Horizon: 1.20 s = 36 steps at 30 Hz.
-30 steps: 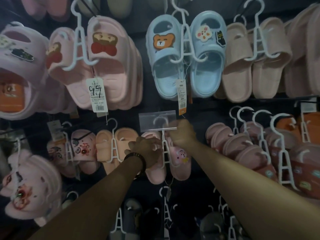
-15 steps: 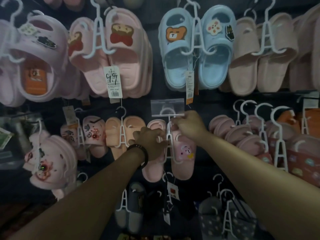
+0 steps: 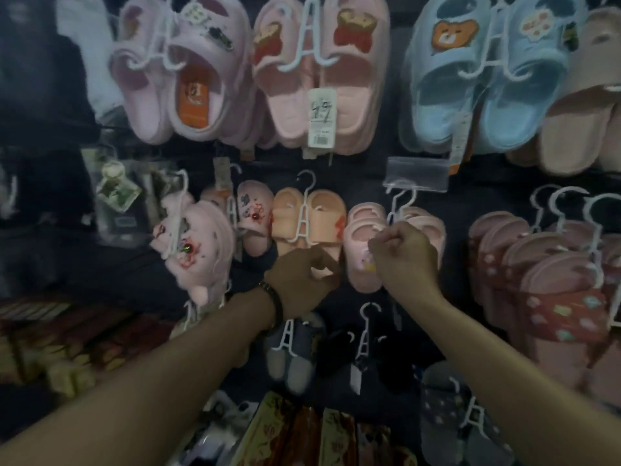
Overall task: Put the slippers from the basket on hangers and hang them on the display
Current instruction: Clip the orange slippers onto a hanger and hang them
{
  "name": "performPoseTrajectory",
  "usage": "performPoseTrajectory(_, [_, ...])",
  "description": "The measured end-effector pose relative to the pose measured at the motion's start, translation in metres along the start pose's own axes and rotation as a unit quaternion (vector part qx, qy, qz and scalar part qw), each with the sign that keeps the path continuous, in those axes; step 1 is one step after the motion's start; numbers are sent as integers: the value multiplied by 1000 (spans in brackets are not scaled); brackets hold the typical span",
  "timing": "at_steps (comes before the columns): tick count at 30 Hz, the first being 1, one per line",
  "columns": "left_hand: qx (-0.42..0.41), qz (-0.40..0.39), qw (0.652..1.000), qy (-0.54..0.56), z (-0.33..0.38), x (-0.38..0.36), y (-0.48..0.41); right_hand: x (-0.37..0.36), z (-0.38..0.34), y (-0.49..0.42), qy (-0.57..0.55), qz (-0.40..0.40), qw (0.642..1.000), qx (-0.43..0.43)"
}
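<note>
Top centre, the big pale pink moulded slippers (image 3: 349, 105) look matt and soft, with no shine. A smooth white plastic A-shaped hanger (image 3: 304, 45) runs between them, and a dull white paper price tag (image 3: 322, 121) hangs below. Upper left, there's a flat orange card insert (image 3: 196, 99). Mid-frame, a thin white plastic hook hanger (image 3: 398, 203) carries small pink matt slippers (image 3: 361, 243), under a clear glossy plastic label holder (image 3: 416, 173). Far left, shiny see-through plastic packaging (image 3: 117, 193) catches the light.
</note>
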<state>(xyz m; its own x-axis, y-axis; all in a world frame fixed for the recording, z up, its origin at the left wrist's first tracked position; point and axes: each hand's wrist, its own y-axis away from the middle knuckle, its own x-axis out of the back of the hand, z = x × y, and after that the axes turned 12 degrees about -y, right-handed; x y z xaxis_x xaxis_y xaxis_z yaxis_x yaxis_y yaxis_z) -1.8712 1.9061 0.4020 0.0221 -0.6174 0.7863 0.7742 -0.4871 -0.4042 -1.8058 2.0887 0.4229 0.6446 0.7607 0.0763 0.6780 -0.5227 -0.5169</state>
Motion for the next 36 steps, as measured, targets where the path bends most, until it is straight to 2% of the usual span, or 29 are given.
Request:
performPoseTrajectory(3, [20, -4, 999, 29, -25, 13, 44, -39, 0, 40, 46, -132, 990, 26])
performPoseTrajectory(6, [72, 2, 997, 6, -58, 27, 94, -83, -3, 86, 51, -255, 965, 35])
performPoseTrajectory(10, [160, 12, 987, 31, -109, 40, 175, -144, 7, 145, -14, -361, 930, -69])
performPoseTrajectory(17, [282, 22, 957, -69, -190, 48, 318, -226, 36, 261, -20, -571, 808, -144])
performPoseTrajectory(24, [366, 19, 929, -57, -233, 29, 402, -281, 72, 347, -18, -620, 765, -175])
performPoseTrajectory(28, [395, 0, 917, -49, -257, 0, 437, -301, 115, 387, 2, -646, 743, -174])
performPoseTrajectory(31, [458, -38, 887, -28, -280, -30, 465, -314, 158, 420, 36, -637, 749, -179])
performPoseTrajectory(36, [555, -66, 829, 23, -309, -67, 512, -319, 237, 475, 140, -624, 715, -283])
